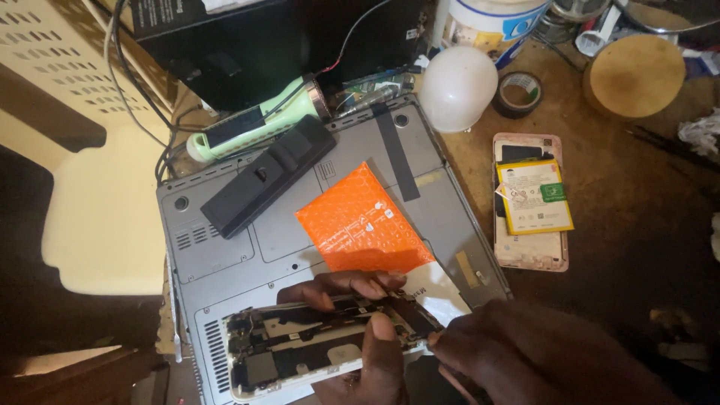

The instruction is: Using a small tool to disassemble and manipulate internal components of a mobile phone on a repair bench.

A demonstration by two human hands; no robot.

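Two hands: left hand (360, 330) pinches opened phone (315, 352); right hand (525, 352) pinches its edge; orange bubble pouch (360, 225) at twelve o'clock, battery phone (531, 202) at two.

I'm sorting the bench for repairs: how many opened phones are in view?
2. One phone lies open on the laptop, held by the left hand with the right hand at its end; another lies on the table, right. Clutter may hide more.

Left hand (352, 330) holding an opened phone (315, 349) over a grey laptop (225, 247). Right hand (517, 352) touching its edge. Orange bubble envelope (360, 221) just beside.
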